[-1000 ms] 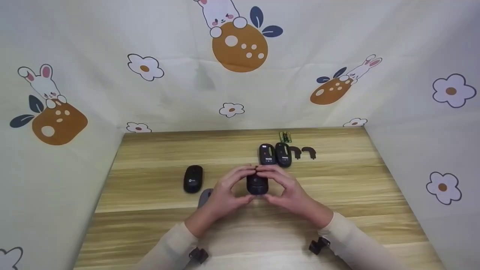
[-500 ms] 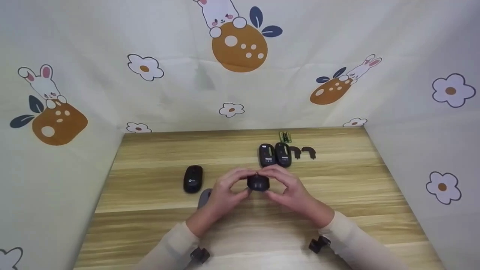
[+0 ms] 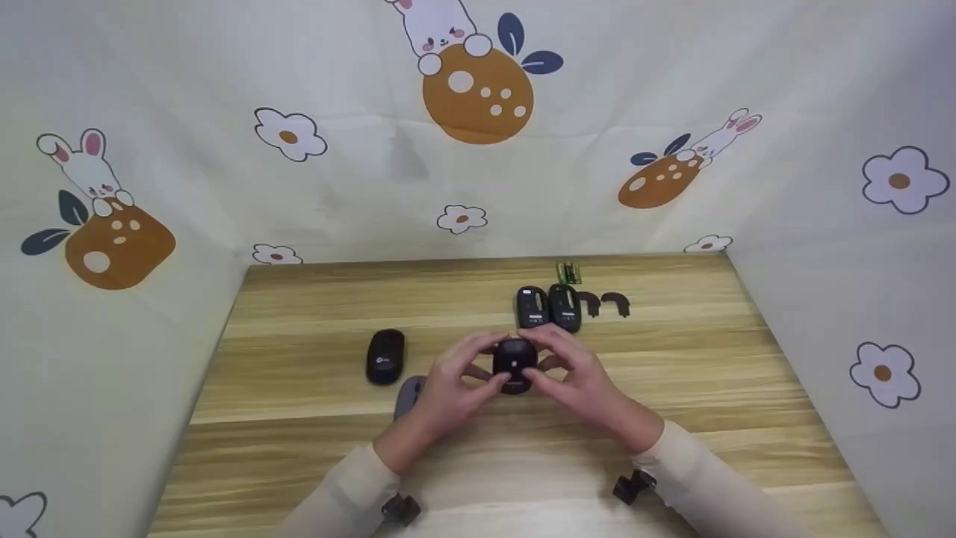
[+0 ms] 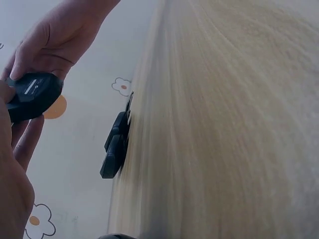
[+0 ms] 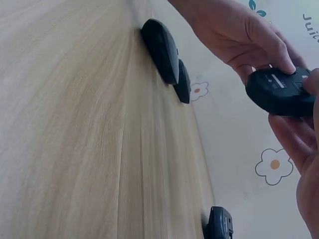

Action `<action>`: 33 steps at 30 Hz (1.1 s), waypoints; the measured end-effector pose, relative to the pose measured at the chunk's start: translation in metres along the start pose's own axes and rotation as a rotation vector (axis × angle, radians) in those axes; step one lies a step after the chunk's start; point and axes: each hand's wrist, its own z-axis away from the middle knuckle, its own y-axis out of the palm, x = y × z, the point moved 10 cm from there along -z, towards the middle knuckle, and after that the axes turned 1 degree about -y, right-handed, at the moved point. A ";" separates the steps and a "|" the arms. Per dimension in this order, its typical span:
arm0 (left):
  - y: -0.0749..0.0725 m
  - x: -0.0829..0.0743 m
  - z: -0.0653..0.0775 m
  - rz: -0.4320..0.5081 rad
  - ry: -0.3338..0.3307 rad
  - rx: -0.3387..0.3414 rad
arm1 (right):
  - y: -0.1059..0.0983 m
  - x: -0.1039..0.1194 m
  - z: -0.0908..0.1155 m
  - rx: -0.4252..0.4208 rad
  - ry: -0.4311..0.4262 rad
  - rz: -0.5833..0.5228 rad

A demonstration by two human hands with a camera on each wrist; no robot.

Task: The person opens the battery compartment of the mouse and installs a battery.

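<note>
A black computer mouse (image 3: 515,359) is held raised between both hands, its underside toward the head camera. My left hand (image 3: 459,381) grips its left side, with the thumb on the underside. From the other side my right hand (image 3: 575,373) grips it the same way, fingertips at the far edge. In the right wrist view the mouse (image 5: 276,92) shows a small white printed label between the thumbs. The left wrist view shows the same mouse (image 4: 37,94) well above the tabletop.
Two black mice (image 3: 532,305) (image 3: 565,308) lie belly-up beyond the hands, battery slots exposed. Near them are green batteries (image 3: 568,273) and two dark curved covers (image 3: 588,304) (image 3: 616,304). To the left lie a black mouse (image 3: 385,357) and a grey mouse (image 3: 407,396), partly hidden by my left hand.
The held mouse has turned over between the hands: half a second ago it was seen end-on, and now its underside shows. Both thumbs have come up onto it.
</note>
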 end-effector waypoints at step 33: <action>0.005 0.018 0.003 0.095 -0.209 0.053 | 0.003 -0.010 -0.001 0.095 0.249 0.003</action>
